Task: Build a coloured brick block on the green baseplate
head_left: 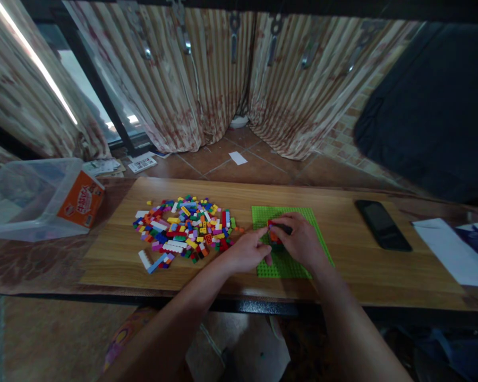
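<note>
Fingers of your right hand (304, 240) pinch, while those of your left hand (245, 252) hang loosely apart, index extended, over a flat bright-green plastic baseplate (271, 270). Within that pinch, a small, blocky red-and-orange plastic brick stack (273, 235) should prove light, rigid and smooth; grip its flat sides, above the baseplate's tiny studs (297, 269).

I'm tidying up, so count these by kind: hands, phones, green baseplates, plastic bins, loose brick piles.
Left hand and right hand: 2
Phone: 1
Green baseplate: 1
Plastic bin: 1
Loose brick pile: 1
Total: 6
</note>
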Motion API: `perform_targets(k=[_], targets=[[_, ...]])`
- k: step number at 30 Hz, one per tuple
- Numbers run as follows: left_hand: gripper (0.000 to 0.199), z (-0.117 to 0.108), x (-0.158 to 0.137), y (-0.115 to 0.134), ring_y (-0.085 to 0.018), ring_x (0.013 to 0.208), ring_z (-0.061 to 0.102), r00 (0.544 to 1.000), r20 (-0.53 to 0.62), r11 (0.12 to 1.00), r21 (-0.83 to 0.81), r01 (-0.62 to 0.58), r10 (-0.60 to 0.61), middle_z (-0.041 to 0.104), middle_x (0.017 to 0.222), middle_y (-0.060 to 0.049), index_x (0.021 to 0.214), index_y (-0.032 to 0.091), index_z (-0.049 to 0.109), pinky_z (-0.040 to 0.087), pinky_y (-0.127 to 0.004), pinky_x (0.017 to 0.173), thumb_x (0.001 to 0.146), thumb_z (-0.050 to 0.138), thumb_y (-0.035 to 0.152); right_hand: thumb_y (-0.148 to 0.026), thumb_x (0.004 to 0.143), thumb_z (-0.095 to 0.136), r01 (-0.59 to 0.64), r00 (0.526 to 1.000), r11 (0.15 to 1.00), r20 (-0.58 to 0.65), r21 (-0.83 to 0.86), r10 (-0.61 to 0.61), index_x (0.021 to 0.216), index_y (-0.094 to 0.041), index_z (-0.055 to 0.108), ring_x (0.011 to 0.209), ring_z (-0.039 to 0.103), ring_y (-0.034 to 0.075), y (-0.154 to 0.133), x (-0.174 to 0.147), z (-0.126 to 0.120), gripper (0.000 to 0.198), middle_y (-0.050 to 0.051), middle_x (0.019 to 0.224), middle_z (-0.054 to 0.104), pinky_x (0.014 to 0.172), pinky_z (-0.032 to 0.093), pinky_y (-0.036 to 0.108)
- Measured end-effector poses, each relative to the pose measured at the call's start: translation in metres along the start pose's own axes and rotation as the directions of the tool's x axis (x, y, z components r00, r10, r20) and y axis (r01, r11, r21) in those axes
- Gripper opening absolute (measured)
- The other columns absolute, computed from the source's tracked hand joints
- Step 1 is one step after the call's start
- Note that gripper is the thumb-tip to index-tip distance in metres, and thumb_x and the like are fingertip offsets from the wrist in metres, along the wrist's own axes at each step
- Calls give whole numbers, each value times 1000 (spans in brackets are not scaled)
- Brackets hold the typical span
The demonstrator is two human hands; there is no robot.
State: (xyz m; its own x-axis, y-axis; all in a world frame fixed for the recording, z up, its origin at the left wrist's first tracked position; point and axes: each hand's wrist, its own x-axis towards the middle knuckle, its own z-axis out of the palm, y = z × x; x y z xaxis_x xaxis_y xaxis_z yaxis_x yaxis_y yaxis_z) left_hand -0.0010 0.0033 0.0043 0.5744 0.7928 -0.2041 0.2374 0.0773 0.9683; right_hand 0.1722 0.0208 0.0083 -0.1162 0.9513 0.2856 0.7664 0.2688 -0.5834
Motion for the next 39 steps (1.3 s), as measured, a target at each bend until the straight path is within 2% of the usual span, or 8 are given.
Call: perform_targets(k=[9, 19, 28, 36, 39], targets=[[67, 2, 0, 2, -13, 52, 55, 1000, -6, 998, 63, -3, 3, 69, 67, -3, 147, 11, 29, 40, -24, 54, 85, 49, 25, -31, 79, 62, -108, 993, 994, -52, -2, 108, 85, -20, 73, 89, 61, 23, -4, 2, 1, 17, 9, 93, 67, 81, 48, 39], [64, 5, -3, 8, -15, 50, 56, 999, -47, 976, 219, -5, 15, 70, 67, -3, 145, 10, 33, 42, -26, 54, 84, 48, 24, -27, 73, 65, -157, 984, 987, -86, -33, 154, 77, -21, 72, 80, 61, 20, -7, 5, 3, 10, 6, 85, 67, 76, 48, 37], [56, 10, -4, 12, -22, 68, 63, 992, -112, 942, 337, -9, 49, 69, 66, -5, 136, 8, 45, 48, -34, 74, 83, 50, 23, -25, 70, 67, -222, 973, 975, -76, -23, 219, 73, -20, 72, 74, 61, 19, -9, 7, 3, 8, 5, 81, 67, 71, 48, 34], [64, 12, -3, 16, -26, 82, 66, 992, -125, 895, 444, 44, 13, 72, 83, -12, 143, 5, 35, 47, -36, 81, 84, 49, 24, -25, 68, 66, -262, 963, 965, -56, 6, 262, 71, -20, 73, 74, 62, 20, -3, 10, 6, 9, 6, 80, 69, 70, 48, 33], [64, 10, -3, 17, -26, 82, 66, 993, -118, 881, 470, 54, 2, 72, 82, -12, 142, 5, 36, 48, -36, 79, 83, 51, 25, -24, 68, 64, -250, 966, 968, -61, 8, 250, 70, -20, 72, 75, 62, 20, -4, 11, 8, 10, 6, 79, 69, 71, 48, 34]])
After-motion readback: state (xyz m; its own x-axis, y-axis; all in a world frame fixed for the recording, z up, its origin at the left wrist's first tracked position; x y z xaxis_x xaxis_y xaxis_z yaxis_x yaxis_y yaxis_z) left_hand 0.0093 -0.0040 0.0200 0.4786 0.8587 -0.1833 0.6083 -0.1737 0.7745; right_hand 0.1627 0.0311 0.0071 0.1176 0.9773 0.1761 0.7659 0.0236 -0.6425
